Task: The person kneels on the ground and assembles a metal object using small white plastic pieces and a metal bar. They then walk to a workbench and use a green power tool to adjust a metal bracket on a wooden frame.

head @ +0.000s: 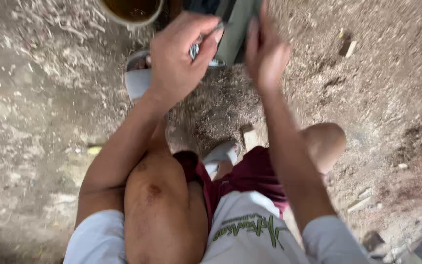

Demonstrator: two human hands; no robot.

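Held near the top middle of the view, a small grey-white object (202, 49), too blurred to tell its kind, pinched in the left hand (179, 61) with the fingers (210, 43) curled closed on it; raised just beside it, the right hand (265, 56), its fingers (253, 36) stretched upward and close together, touching or almost touching a grey-green flat piece (235, 27) that runs up out of the frame; impossible to tell if the right fingers really grip this piece, because of motion blur. Just below the left hand, a grey slipper (137, 78) on a foot, partly hidden by the wrist; lower, between the knees, a second grey slipper (223, 152) on the ground. At the top edge, left of the hands, a round bowl (132, 14) with brown liquid inside, cut by the frame. Near the second slipper, a small wooden block (249, 137) lying on the dirt floor (35, 122), covered with sawdust and wood shavings; another wooden chip (348, 47) well apart, at the upper right. In the foreground, a bare knee (159, 205), dark red shorts (252, 176) and a white shirt (250, 230) with green print.
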